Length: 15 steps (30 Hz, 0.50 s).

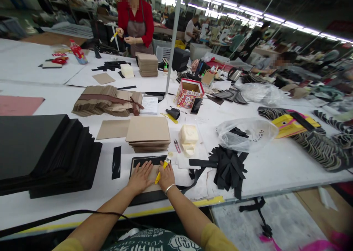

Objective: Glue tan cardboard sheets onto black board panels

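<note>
Left hand (pixel 141 176): grip released, fingers spread flat on tan board (pixel 151 178), which lay over a black panel (pixel 149 198) at the counter's (pixel 107 193) near edge. Right hand (pixel 167 177): grip closed round yellow-handled brush (pixel 164 166). From the board: tan stack (pixel 148 130) at 12, black stack (pixel 33 144) at 9, black strips (pixel 229 166) at 3, printed plastic bag (pixel 248 136) at 2, its lettering not readable with certainty. Dark apron (pixel 154 240), 6 o'clock, read "YUDU G", remainder unclear.

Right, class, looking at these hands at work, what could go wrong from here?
The brush in the right hand might smear the black panel close by. The left hand, lying flat, could push the tan board askew on that panel. The snips lie near the board stack and could be knocked.
</note>
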{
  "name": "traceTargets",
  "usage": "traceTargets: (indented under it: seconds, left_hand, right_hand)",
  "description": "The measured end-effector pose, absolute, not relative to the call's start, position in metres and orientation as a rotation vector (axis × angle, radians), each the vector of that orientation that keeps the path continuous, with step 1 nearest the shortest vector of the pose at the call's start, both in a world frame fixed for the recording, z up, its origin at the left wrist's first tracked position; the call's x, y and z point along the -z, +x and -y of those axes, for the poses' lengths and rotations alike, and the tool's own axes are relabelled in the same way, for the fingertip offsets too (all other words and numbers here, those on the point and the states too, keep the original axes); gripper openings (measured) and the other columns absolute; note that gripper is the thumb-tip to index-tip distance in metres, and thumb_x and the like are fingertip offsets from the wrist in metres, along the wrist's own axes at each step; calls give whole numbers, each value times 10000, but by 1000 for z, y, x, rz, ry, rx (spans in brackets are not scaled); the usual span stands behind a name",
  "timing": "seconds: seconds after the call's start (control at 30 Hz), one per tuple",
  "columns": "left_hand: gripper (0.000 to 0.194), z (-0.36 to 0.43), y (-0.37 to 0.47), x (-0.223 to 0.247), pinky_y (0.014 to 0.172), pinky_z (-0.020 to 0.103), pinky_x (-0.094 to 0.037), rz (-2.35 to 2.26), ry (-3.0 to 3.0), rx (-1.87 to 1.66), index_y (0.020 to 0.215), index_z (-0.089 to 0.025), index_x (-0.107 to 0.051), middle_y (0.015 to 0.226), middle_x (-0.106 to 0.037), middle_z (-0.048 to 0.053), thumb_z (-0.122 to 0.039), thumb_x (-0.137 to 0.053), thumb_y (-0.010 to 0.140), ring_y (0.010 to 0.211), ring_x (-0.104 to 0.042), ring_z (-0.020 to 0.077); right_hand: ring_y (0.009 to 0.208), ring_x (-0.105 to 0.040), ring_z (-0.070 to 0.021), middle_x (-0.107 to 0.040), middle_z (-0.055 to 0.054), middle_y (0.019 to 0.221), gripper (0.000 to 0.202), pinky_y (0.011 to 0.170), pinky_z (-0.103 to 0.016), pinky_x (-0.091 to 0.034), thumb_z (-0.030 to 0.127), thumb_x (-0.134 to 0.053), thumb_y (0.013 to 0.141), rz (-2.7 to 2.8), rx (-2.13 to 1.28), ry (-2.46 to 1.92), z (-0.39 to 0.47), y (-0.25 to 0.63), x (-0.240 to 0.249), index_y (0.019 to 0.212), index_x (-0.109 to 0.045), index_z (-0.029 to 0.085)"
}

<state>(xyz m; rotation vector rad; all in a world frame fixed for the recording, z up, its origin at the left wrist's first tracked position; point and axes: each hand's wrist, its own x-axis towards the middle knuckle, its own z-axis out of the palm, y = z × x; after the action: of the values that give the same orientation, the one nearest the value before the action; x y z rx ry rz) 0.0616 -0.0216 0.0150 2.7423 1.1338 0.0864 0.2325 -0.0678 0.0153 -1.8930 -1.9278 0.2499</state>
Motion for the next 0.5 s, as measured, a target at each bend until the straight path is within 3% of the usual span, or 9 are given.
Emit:
traceTargets:
  seconds: [0.2, 0.33, 0.5]
  left_hand:
    - [654, 15, 48, -19, 1050, 501, 1, -1580, 2629, -117, 1328, -76, -325, 1421, -218, 146, -490, -336, 823, 1315, -150, 286]
    - [611, 2, 95, -27, 1057, 483, -16, -1300, 2699, -130, 1356, -136, -274, 1433, -214, 91, -452, -323, 836, 1324, -127, 248]
    - [620, -24, 128, -24, 1050, 464, -92, -1062, 2635, 29, 1342, -170, -305, 1388, -330, 100, -514, -314, 827, 1279, -263, 247]
  right_hand:
    - [1182, -394, -242, -482, -108, 1262, 230, 993, -429, -275, 76, -470, 744, 1836, -219, -1995, 79, 247, -15, 942, -557, 156]
    - [1191, -384, -244, -501, -124, 1228, 209, 960, -424, -332, 97, -465, 761, 1779, -189, -1974, 78, 244, -7, 945, -554, 142]
    - [1201, -372, -241, -489, -141, 1225, 224, 948, -427, -366, 127, -445, 798, 1721, -156, -1939, 75, 246, 7, 1001, -539, 124]
